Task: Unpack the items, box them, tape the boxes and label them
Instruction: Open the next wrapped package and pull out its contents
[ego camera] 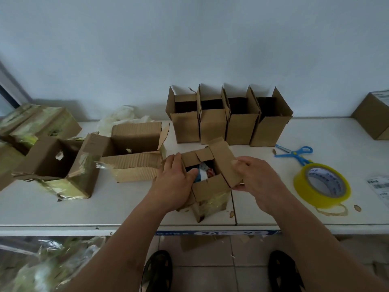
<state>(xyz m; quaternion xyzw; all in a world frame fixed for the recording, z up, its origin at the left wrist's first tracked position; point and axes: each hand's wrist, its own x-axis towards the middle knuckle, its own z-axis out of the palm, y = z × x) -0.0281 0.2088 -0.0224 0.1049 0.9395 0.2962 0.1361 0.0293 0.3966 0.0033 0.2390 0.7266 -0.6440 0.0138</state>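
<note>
A small cardboard box (pixel 210 194) with old tape on its sides stands near the table's front edge, its top flaps open. Inside it shows a blue, white and red item (pixel 203 172). My left hand (pixel 174 182) holds the box's left side, thumb reaching over the rim onto the item. My right hand (pixel 254 178) grips the box's right flap (pixel 226 161). Several open empty boxes (pixel 229 125) stand in a row behind. A yellow tape roll (pixel 322 185) and blue scissors (pixel 294 152) lie to the right.
Two opened, torn boxes (pixel 134 150) (pixel 56 165) sit at the left, with more taped boxes (pixel 40 123) behind. A closed box (pixel 372 114) and a printed label (pixel 379 186) are at the far right. Crumpled plastic (pixel 124 116) lies at the back. Wrapping scraps (pixel 48 262) pile under the table.
</note>
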